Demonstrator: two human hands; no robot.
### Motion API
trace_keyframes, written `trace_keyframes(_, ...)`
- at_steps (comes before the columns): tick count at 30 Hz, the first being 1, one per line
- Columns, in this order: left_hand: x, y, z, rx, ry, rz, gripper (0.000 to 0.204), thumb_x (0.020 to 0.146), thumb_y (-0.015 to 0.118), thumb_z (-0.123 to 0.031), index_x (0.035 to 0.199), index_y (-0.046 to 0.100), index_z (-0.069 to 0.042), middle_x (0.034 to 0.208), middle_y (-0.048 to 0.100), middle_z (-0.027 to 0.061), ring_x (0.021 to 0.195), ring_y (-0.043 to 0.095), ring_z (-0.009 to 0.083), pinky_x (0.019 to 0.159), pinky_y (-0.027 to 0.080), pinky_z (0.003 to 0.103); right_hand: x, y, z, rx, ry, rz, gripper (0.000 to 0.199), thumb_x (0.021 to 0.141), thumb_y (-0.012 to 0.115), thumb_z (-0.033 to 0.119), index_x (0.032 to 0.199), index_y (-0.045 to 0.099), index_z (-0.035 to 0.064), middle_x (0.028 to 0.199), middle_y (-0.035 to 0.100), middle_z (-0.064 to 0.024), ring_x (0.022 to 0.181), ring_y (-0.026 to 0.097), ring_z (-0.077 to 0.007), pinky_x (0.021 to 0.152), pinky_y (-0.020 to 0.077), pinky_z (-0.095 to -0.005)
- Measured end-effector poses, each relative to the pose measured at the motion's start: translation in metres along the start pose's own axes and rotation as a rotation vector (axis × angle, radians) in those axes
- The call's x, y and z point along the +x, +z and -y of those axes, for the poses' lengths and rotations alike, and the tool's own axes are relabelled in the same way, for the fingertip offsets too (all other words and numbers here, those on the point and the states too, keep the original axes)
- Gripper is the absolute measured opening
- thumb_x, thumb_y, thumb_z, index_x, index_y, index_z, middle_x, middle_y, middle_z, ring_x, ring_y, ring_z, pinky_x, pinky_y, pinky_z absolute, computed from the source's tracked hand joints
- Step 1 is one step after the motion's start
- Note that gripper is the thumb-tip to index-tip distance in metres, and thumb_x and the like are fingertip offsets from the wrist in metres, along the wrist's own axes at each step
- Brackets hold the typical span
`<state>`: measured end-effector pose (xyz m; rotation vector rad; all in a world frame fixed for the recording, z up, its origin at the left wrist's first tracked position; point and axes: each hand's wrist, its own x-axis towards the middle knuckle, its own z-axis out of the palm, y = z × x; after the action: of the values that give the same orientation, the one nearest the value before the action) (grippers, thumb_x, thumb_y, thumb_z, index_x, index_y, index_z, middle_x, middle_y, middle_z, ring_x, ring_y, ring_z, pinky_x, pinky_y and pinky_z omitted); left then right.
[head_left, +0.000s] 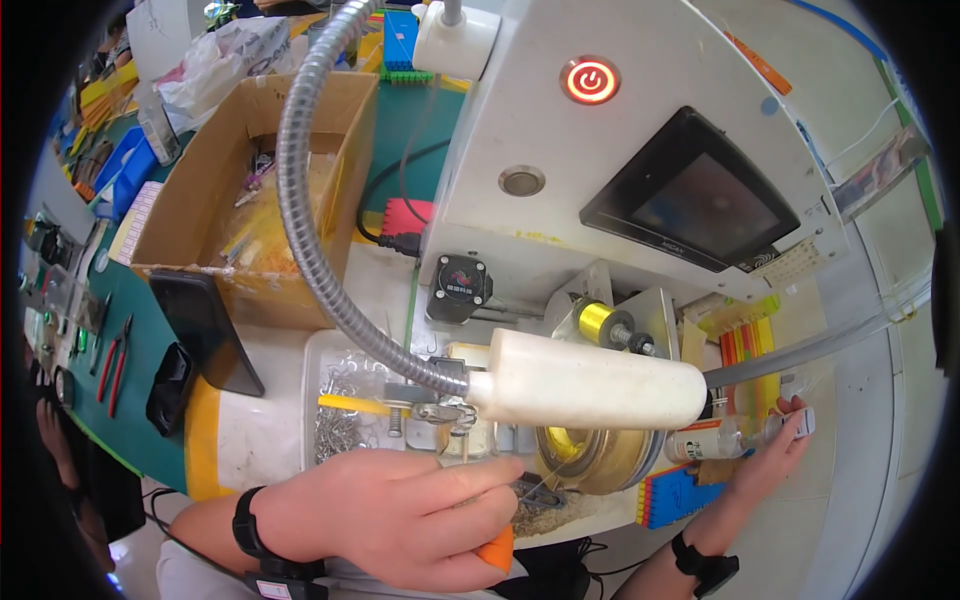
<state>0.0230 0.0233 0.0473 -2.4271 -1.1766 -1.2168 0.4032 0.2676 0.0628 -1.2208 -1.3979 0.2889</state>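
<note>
My left hand (pixel 425 515) is closed in front of the machine's clamp, its fingers folded round an orange object (pixel 497 551) that shows only in part. Its fingertips lie just below a small metal clamp (pixel 447 412) and beside a large spool (pixel 590 460) wound with yellow thread. Far to the right, my right hand (pixel 772 455) has its fingers closed on a small white piece (pixel 803 422) whose kind I cannot make out. Next to that hand lies a clear bottle (pixel 697 441) with a white and orange label. A white cylinder (pixel 598 380) extends above the spool.
A flexible metal hose (pixel 300 190) arches over the bench. Left of it stand a cardboard box (pixel 190 215) and a dark phone (pixel 207 335). A clear tray (pixel 343 420) holds many metal hooks. The machine housing (pixel 520 120) carries a screen (pixel 700 195) and a lit red button (pixel 590 80).
</note>
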Motion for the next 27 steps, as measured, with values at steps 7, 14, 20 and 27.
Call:
trace_keyframes(7, -0.001, -0.001, -0.004, 0.058, -0.036, 0.017, 0.014, 0.086, 0.068, -0.011, 0.094, 0.059, -0.019, 0.107, 0.072, 0.0054, 0.1, 0.076, 0.0214, 0.047, 0.035, 0.024, -0.016, 0.018, 0.073, 0.451, -0.465, -0.585, 0.05, 0.114, 0.048, 0.035, 0.144, 0.056, -0.0042, 0.114, 0.063, -0.0099, 0.103, 0.06, -0.0264, 0.095, 0.0482, -0.0392)
trace_keyframes(14, -0.006, -0.001, -0.002, 0.092, -0.045, 0.035, 0.017, 0.083, 0.069, -0.013, 0.096, 0.059, -0.018, 0.106, 0.071, 0.0044, 0.102, 0.075, 0.0209, 0.05, 0.033, 0.025, -0.123, 0.055, 0.124, 1.08, -0.396, 0.237, 0.05, 0.109, 0.056, 0.048, 0.131, 0.045, 0.0039, 0.091, 0.05, -0.0121, 0.063, 0.049, -0.0208, 0.051, 0.0453, -0.0405)
trace_keyframes(20, -0.001, -0.003, -0.001, 0.126, -0.031, 0.028, 0.014, 0.077, 0.07, -0.017, 0.088, 0.061, -0.018, 0.104, 0.07, 0.0032, 0.097, 0.074, 0.0213, 0.055, 0.041, 0.026, -0.166, 0.082, 0.148, 0.982, -0.568, 0.385, 0.042, 0.108, 0.059, 0.034, 0.129, 0.042, 0.0019, 0.084, 0.055, -0.0114, 0.054, 0.052, -0.0212, 0.045, 0.0449, -0.0348)
trace_keyframes(27, -0.003, -0.005, -0.001, 0.102, -0.016, 0.018, 0.017, 0.073, 0.07, -0.02, 0.087, 0.064, -0.015, 0.107, 0.072, 0.0046, 0.087, 0.071, 0.0224, 0.061, 0.053, 0.032, -0.169, 0.094, 0.148, 0.969, -0.734, 0.378, 0.041, 0.1, 0.06, 0.021, 0.13, 0.043, 0.0003, 0.077, 0.051, -0.0089, 0.049, 0.047, -0.019, 0.041, 0.0448, -0.0329)
